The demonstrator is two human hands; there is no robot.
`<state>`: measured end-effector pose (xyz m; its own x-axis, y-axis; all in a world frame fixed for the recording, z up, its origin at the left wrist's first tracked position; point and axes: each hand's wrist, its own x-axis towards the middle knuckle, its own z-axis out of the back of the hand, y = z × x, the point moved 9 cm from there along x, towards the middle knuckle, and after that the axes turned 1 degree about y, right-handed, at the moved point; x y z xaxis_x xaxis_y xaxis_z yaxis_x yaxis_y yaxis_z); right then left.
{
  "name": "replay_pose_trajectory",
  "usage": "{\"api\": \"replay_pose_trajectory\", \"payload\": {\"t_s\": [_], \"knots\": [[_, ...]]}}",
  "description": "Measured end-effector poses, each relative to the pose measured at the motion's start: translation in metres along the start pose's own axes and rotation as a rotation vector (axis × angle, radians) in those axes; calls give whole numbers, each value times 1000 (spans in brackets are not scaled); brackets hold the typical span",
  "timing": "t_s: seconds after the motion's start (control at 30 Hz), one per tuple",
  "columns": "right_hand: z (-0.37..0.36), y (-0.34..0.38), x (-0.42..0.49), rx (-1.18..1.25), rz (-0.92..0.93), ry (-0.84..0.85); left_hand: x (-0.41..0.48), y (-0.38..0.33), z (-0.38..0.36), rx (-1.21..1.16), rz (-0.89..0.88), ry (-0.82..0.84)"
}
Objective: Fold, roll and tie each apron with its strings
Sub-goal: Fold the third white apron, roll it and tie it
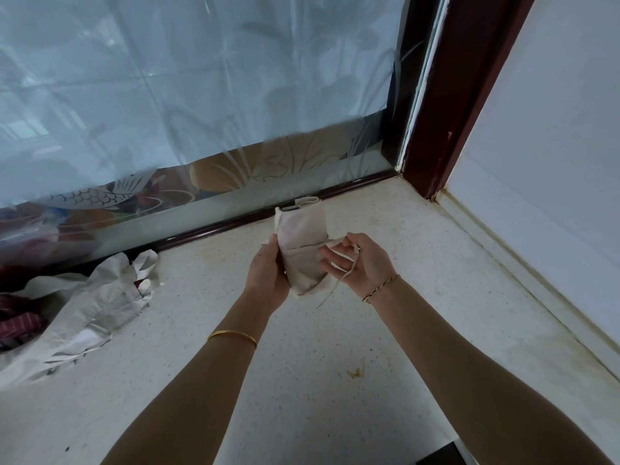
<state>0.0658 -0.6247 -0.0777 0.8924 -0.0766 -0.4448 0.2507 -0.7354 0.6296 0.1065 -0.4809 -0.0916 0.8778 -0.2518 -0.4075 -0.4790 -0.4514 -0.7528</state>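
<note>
Cream apron roll (pixel 302 234): grips it from the left with curled left hand (pixel 268 271); pinches its string (pixel 339 280) in right hand (pixel 360 263), fingertips against the roll's right side.

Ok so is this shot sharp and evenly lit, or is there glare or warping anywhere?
Head view throughout: soft, even light, only faint shadows on the counter; the glass panel carries pale reflections; wide-angle distortion slants the door frame; the rolled apron is reasonably sharp, its loose string slightly smeared.
</note>
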Motion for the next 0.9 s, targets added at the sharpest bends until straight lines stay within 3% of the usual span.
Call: {"api": "replay_pose_trajectory", "payload": {"t_s": [0.17,0.37,0.57,0.8,0.9], "knots": [[-1,4,-4,-90,18,-10,-1,3,13,-43,16,-146],[1,-5,2,-116,-63,17,-1,0,12,-60,-26,-83],[12,-26,5,-246,-159,-16,-19,-9,1,236,-205,11],[31,-55,17,65,-182,118,-34,13,-3,639,-240,218],[38,-63,11,7,-229,189,-38,16,-1,750,-252,295]]}}
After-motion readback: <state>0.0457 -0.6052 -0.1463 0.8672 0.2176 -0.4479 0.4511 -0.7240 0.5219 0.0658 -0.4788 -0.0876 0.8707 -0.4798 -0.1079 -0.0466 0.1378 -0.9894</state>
